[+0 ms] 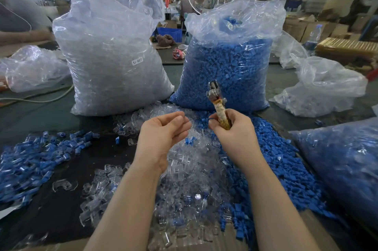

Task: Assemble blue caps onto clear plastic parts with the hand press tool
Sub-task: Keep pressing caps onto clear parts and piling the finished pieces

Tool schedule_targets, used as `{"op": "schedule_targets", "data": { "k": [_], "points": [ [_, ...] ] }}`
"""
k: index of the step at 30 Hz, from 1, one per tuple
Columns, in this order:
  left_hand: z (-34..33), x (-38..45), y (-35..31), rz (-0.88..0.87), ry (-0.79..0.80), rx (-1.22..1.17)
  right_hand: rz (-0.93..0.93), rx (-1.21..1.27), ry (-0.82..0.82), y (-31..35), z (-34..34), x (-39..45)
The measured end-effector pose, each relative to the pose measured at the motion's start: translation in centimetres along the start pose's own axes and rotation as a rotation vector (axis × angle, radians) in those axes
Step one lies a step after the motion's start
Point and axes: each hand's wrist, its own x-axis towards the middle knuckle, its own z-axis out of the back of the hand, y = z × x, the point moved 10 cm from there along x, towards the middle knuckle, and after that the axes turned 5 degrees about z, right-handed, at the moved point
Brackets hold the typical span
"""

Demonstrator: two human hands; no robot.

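A label reading "SJ-017" (137, 61) is seen on the far-left bag of clear parts (114, 52); one bag of blue caps (227, 70) stands beside it. The press tool (217, 105) is gripped upright by the right hand (231, 128), fingers curled round its handle. The left hand (163, 132) is held loosely curled above the worktop (59, 209), nothing visibly pinched.
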Motion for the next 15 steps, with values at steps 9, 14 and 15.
{"op": "schedule_targets", "data": {
  "k": [9, 14, 15],
  "points": [
    [-0.5, -1.0, -0.7, -0.127, -0.095, 0.080, 0.107, 0.051, 0.007, 2.0, -0.9, -0.4],
    [-1.0, -1.4, -1.0, -0.134, -0.066, 0.077, 0.137, 0.005, -0.030, 2.5, -0.4, -0.5],
    [-1.1, -1.5, -1.1, -0.143, -0.063, 0.090, 0.143, -0.006, -0.044, 2.6, -0.3, -0.5]
  ]
}}
